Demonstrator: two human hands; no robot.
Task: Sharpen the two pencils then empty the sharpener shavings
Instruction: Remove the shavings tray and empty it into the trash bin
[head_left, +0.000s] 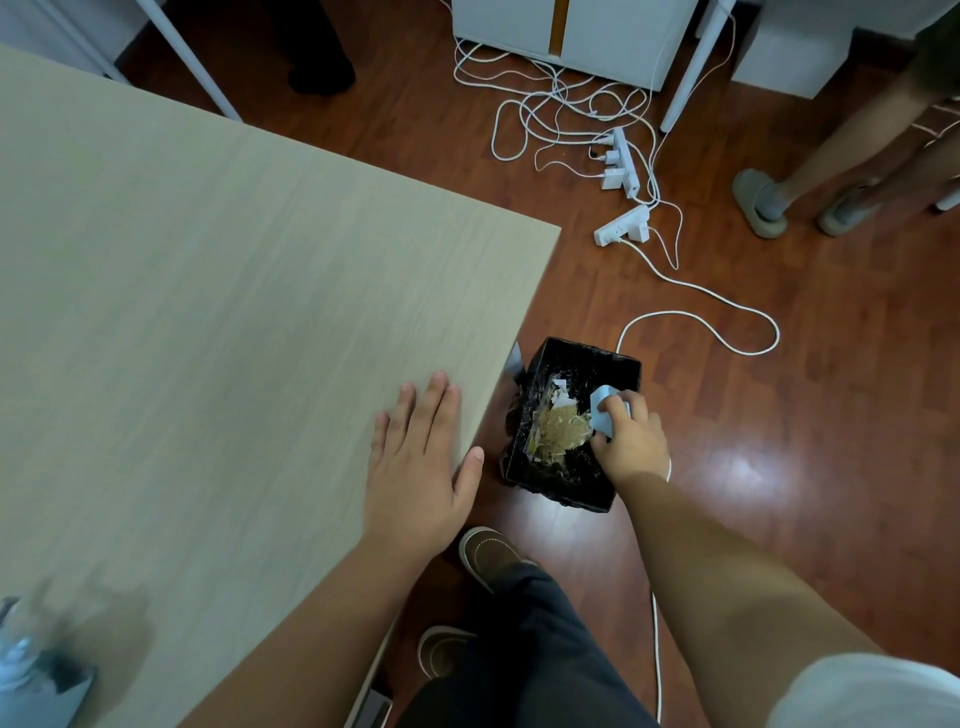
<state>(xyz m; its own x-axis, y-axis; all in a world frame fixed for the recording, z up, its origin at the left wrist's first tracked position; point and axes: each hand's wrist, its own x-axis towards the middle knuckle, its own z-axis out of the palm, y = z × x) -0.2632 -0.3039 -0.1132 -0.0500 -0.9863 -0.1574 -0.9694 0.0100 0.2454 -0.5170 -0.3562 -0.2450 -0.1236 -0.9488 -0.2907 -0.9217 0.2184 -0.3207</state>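
My right hand grips a light blue sharpener part and holds it over the right side of a black bin on the floor. A heap of tan shavings and scraps of white paper lie inside the bin. My left hand rests flat on the pale wooden table near its right edge, fingers spread, holding nothing. No pencils are in view.
White power strips and tangled cables lie on the brown floor beyond the bin. Another person's feet stand at the far right. A blurred object sits at the table's near left corner. My shoes are below the bin.
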